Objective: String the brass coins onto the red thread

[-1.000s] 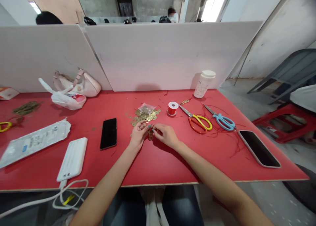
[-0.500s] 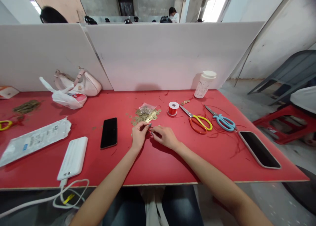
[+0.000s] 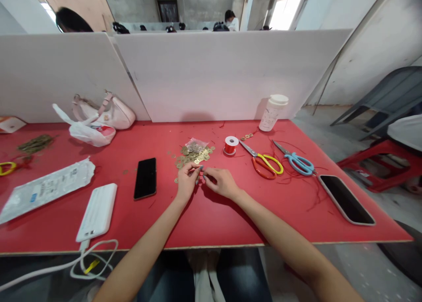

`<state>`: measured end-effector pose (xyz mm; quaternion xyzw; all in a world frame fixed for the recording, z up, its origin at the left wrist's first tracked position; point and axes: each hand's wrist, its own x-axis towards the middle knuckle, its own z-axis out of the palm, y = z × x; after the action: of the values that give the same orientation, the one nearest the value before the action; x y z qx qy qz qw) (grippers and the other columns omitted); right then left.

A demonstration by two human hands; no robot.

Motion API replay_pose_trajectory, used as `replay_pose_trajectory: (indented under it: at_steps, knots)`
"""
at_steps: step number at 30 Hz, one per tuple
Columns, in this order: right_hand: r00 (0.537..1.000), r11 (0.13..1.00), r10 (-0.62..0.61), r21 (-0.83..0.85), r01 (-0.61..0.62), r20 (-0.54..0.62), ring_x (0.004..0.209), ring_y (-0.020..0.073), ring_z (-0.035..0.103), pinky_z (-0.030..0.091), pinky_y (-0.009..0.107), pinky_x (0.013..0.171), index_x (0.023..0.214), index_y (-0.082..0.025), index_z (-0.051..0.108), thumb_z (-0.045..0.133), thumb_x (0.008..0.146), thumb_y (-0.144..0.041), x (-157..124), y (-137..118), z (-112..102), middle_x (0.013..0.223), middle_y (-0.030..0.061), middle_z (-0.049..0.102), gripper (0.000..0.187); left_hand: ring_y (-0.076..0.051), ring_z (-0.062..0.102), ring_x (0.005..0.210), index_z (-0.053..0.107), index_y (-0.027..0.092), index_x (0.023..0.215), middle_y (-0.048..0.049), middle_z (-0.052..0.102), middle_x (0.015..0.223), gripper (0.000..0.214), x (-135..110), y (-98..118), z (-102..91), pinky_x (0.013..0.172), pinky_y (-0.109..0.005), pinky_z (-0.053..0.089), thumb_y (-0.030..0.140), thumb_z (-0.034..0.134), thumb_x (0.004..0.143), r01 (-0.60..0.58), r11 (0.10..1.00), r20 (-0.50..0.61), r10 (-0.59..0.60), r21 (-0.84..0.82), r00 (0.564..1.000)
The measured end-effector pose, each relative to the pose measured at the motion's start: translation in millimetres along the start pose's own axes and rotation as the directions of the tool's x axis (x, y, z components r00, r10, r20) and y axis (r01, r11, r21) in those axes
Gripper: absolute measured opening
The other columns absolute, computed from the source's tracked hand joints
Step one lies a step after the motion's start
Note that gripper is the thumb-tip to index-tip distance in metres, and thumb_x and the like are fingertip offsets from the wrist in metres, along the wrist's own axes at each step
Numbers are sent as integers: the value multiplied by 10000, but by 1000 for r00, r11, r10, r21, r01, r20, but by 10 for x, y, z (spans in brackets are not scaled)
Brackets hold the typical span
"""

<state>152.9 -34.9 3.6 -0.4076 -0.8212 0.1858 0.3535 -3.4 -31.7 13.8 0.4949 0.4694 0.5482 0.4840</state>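
Observation:
My left hand [image 3: 185, 183] and my right hand [image 3: 221, 181] meet fingertip to fingertip on the red table [image 3: 211, 214], just in front of a heap of small brass coins [image 3: 194, 154] beside a clear bag. Both hands pinch at something tiny between them; it is too small to name. A spool of red thread [image 3: 231, 144] stands a little beyond my right hand.
Orange-and-yellow scissors [image 3: 265, 163], blue scissors [image 3: 298, 161] and loose red thread lie to the right, with a phone [image 3: 346, 199] and a white bottle [image 3: 273, 112]. A black phone [image 3: 145, 178], white power bank [image 3: 98, 211], plastic packet [image 3: 46, 187] and pink bag [image 3: 108, 110] lie left. White partitions stand behind.
A second ago a small red-and-brass piece showed between my fingers; now the fingertips have closed together and hide it. The hands have barely moved.

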Motion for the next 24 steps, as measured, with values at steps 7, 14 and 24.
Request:
replay_pose_trajectory:
  at_steps: [7, 14, 24]
  knots:
    - [997, 995, -77, -64, 77, 14, 611, 137, 512, 270, 239, 582, 785, -204, 577, 517, 873, -168, 8, 14, -6, 728, 21, 640, 113, -114, 553, 460, 658, 178, 705, -9, 656, 637, 236, -8, -27, 3, 399, -204, 388, 385, 771, 693, 12, 1000, -54, -11, 10, 998]
    - [996, 989, -89, -124, 86, -14, 607, 140, 497, 255, 250, 577, 762, -205, 552, 519, 876, -163, 23, 11, -8, 708, 20, 623, 125, -68, 445, 397, 618, 175, 731, 23, 615, 587, 275, 26, -74, 2, 377, -175, 303, 402, 771, 701, 13, 1000, -75, -14, -15, 997]
    - [981, 968, -192, -159, 196, 38, 615, 135, 475, 255, 236, 589, 751, -198, 515, 518, 847, -129, 18, 18, 30, 692, 9, 597, 118, -47, 366, 370, 591, 174, 722, 64, 523, 537, 280, 12, -140, -4, 382, -177, 286, 407, 742, 760, -50, 997, -65, 46, -63, 997]
